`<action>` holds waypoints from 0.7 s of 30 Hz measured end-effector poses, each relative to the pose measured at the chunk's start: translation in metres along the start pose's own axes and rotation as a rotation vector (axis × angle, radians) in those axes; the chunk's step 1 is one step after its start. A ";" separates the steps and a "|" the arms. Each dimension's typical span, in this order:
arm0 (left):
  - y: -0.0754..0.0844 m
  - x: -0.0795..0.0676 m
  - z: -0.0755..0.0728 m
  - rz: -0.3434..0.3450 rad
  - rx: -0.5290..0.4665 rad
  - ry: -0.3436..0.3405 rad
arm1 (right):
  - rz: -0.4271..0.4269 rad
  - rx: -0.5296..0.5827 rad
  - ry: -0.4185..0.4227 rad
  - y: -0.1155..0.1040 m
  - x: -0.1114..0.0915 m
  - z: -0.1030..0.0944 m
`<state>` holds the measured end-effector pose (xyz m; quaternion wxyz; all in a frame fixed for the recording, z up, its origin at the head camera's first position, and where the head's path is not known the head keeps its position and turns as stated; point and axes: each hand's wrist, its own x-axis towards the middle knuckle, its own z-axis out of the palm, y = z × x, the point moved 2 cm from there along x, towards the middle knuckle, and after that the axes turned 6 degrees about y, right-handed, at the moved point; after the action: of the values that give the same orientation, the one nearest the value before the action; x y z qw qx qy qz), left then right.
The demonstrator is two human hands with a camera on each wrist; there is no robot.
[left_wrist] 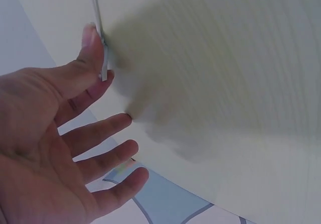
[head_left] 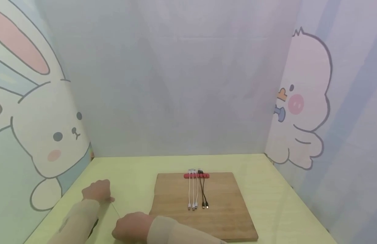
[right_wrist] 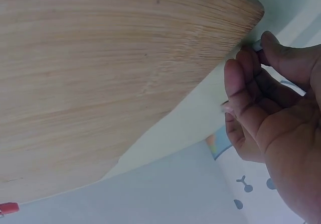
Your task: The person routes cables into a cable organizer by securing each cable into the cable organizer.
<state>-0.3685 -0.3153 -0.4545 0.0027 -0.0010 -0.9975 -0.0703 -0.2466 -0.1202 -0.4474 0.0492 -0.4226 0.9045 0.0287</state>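
Observation:
A thin white cable (head_left: pixel 116 209) stretches between my two hands, left of the wooden board. My left hand (head_left: pixel 97 190) pinches one end of it between thumb and index finger; in the left wrist view the other fingers of that hand (left_wrist: pixel 70 118) are spread apart. Close to the board's near left side, my right hand (head_left: pixel 133 226) pinches the cable's other end, a small pale piece (right_wrist: pixel 257 45) in the right wrist view, mostly covered by the thumb and fingers.
On the wooden board (head_left: pixel 173 217) lies a red cable holder (head_left: pixel 186 176) along the far edge. Several short cables run from it towards me: white cables (head_left: pixel 193 193) on the left, black cables (head_left: pixel 203 189) on the right. Printed curtains surround the pale yellow table (head_left: pixel 130 176).

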 end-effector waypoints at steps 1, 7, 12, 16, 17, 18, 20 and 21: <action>0.002 -0.001 0.000 0.003 0.001 0.000 | 0.003 0.011 0.001 0.001 -0.001 0.001; 0.014 -0.012 -0.003 0.021 0.020 -0.003 | -0.126 -0.086 -0.016 0.003 -0.012 0.000; 0.025 -0.022 -0.002 0.052 0.055 0.005 | -0.184 0.014 -0.072 0.004 -0.030 -0.010; 0.035 -0.027 0.000 0.057 0.084 0.006 | -0.173 0.083 -0.077 0.004 -0.043 -0.014; 0.038 -0.028 0.000 0.059 0.092 0.011 | -0.176 0.065 -0.068 0.004 -0.045 -0.014; 0.040 -0.029 0.000 0.059 0.100 0.015 | -0.174 0.058 -0.061 0.004 -0.047 -0.013; 0.045 -0.031 -0.001 0.060 0.109 0.027 | -0.181 0.063 -0.045 0.006 -0.050 -0.012; 0.047 -0.033 -0.003 0.062 0.112 0.030 | -0.181 0.076 -0.037 0.007 -0.052 -0.010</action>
<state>-0.3357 -0.2688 -0.4453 0.0197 -0.0306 -0.9992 -0.0144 -0.2195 -0.0769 -0.4310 0.0841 -0.4998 0.8620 -0.0025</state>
